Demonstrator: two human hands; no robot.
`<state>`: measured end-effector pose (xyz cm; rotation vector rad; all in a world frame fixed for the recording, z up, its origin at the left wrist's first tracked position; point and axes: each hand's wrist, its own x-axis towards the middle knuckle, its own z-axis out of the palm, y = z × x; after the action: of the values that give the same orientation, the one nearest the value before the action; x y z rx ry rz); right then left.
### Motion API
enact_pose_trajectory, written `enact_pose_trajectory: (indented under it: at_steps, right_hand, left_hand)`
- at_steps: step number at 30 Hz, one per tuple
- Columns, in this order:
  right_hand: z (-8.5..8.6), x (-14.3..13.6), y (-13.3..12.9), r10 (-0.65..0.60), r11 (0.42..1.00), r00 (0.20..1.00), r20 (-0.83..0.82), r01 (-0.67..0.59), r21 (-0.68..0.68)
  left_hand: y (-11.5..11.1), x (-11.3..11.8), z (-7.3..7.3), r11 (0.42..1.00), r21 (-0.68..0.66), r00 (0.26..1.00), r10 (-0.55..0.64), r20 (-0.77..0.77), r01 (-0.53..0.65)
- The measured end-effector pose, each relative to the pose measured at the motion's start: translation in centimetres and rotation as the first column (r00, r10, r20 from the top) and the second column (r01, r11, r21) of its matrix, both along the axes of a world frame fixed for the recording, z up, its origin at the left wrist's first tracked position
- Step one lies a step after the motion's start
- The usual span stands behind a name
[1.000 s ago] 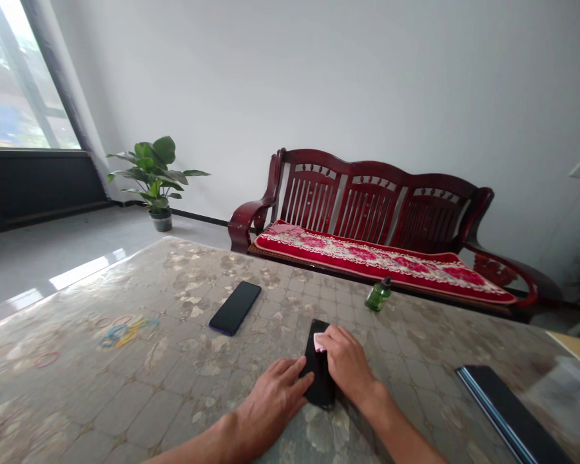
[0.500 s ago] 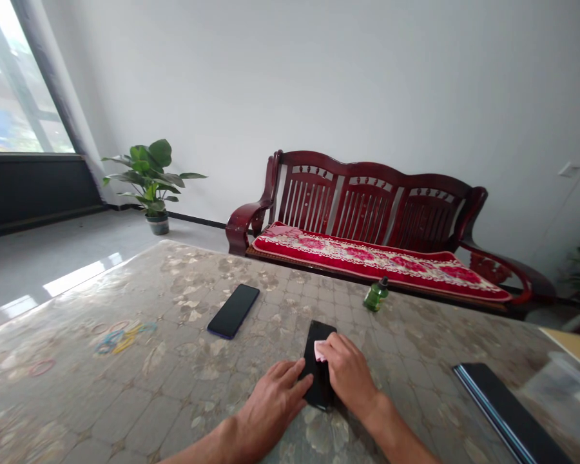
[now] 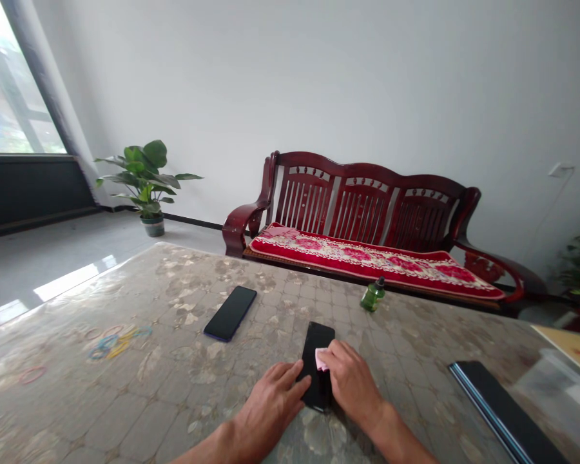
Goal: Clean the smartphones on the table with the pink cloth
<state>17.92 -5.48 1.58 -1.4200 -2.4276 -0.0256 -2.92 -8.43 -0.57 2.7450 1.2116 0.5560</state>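
A black phone [image 3: 313, 385] lies flat on the patterned tablecloth [image 3: 174, 380], its screen facing up. My left hand [image 3: 272, 403] rests with fingers spread at the phone's left edge, fingertips touching it. Pinched in my right hand [image 3: 352, 380] is a small pink cloth [image 3: 321, 359], pressed against the middle of the screen. A second dark phone [image 3: 231, 314] with a blue edge lies to the left. Beyond my right hand stands a small green bottle [image 3: 372, 294] with a black cap.
Coloured rubber bands [image 3: 118, 341] lie at the left of the table. A dark stack of flat items [image 3: 507, 412] sits at the right, beside a clear plastic container [image 3: 555, 386]. Behind the table are a red wooden bench [image 3: 362, 200] and a potted plant [image 3: 152, 225].
My right hand and the pink cloth have slid slightly down the phone's screen, toward me. My left hand stays at the phone's edge. The view has shifted a little.
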Motion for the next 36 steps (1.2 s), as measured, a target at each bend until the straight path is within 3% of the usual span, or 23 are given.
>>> enact_pose_trajectory:
  at_steps: [7, 9, 15, 18, 24, 26, 32, 36]
  right_hand:
    - [1.1, -0.7, 5.1, -0.15, 0.988, 0.989, -0.002, 0.15, -0.028]
    - [1.0, -0.8, 4.5, -0.146, 0.989, 0.989, -0.011, 0.145, -0.034]
    - [-0.4, 0.0, -0.3, 0.016, 1.0, 0.998, -0.061, -0.017, -0.024]
    - [0.0, -0.2, 0.5, 0.016, 1.0, 0.998, -0.055, -0.017, -0.024]
    - [1.5, -2.4, 5.1, -0.147, 0.987, 0.989, 0.01, 0.147, -0.059]
    - [1.3, -2.7, 4.5, -0.115, 0.993, 0.993, -0.006, 0.115, -0.042]
    - [-0.2, -1.2, -0.7, 0.078, 0.996, 0.997, -0.026, -0.079, -0.048]
    - [0.3, -0.4, 1.1, -0.007, 1.0, 1.0, -0.02, 0.006, -0.028]
  left_hand:
    - [0.1, 0.1, -0.8, 1.0, 0.014, 1.0, 0.009, -0.029, -0.008]
    - [0.1, 0.1, -0.7, 1.0, 0.011, 0.999, 0.007, -0.039, -0.007]
    - [0.0, 0.1, 0.2, 1.0, -0.016, 1.0, 0.019, -0.016, -0.019]
    - [0.0, 0.2, 0.0, 1.0, -0.009, 1.0, 0.022, -0.014, -0.022]
    - [-0.1, 0.3, -0.7, 0.999, 0.002, 0.999, 0.046, -0.024, -0.046]
    - [-0.2, 0.4, -0.5, 0.999, -0.02, 0.999, 0.049, -0.016, -0.05]
    - [-0.1, 0.4, -0.1, 0.996, -0.071, 0.999, 0.05, -0.016, -0.051]
    - [-0.1, 0.3, -0.3, 0.997, -0.054, 0.997, 0.053, -0.057, -0.056]
